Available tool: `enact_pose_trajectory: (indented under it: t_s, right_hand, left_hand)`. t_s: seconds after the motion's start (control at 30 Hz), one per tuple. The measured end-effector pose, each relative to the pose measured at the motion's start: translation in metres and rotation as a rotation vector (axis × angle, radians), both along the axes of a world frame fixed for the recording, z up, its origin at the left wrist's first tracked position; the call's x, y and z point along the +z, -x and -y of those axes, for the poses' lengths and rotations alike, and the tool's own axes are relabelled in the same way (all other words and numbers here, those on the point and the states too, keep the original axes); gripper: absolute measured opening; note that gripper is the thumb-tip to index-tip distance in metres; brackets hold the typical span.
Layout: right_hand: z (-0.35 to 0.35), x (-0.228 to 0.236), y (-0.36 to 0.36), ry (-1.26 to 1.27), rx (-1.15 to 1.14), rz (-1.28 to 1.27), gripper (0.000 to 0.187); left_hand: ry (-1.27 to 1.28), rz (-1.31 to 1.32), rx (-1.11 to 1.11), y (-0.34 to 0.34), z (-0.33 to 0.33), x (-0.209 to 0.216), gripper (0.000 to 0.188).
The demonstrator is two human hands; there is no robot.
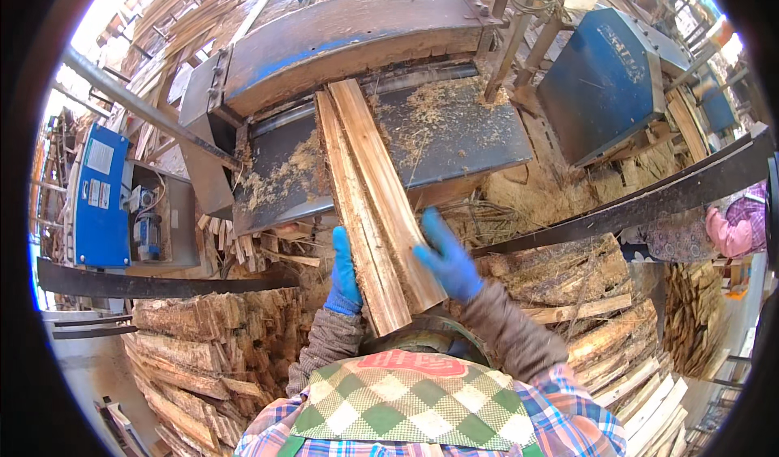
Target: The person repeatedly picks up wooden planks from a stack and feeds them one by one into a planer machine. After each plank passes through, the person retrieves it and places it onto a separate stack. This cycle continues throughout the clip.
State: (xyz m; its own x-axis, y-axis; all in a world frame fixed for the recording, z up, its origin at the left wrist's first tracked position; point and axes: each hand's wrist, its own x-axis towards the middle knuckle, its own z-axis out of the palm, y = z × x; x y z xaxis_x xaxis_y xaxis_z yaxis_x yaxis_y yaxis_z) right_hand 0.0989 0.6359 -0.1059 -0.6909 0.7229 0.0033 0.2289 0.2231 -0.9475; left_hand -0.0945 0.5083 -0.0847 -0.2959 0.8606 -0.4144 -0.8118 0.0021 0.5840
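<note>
Two long rough-sawn boards [381, 193] with bark along their edges lie side by side, sloping from my body up to the machine's opening. Their far ends rest on the metal feed table [454, 144], and their near ends overhang it. My left hand [345, 274], in a blue glove, grips the outer edge of the left board; some of its fingers are hidden. On the other side, my right hand [450, 258], also blue-gloved, holds the right board's edge, with its thumb over the top face.
A heavy steel machine housing [349, 43] spans the table's far side. Bark-covered wood is stacked at left [195, 359] and right [584, 311]. A blue control box [101, 197] stands left, a blue machine cover [604, 84] right. Another person's pink-gloved hand [728, 231] shows at far right.
</note>
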Motion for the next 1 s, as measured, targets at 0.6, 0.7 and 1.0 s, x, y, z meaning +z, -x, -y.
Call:
enact_pose_trajectory:
  t_s: [0.6,0.7,1.0]
  right_hand:
    - [0.011,0.022,0.017,0.165,-0.375,-0.068,0.042]
    - [-0.014,0.025,0.047,-0.171,-0.45,0.109,0.043]
    - [-0.139,0.033,0.14,-0.312,-0.68,0.171,0.044]
  left_hand:
    - [-0.085,0.017,0.018,0.022,-0.011,-0.028,0.102]
    - [-0.012,-0.057,0.029,0.02,-0.009,-0.022,0.101]
    - [0.096,-0.058,0.038,0.015,-0.011,-0.02,0.101]
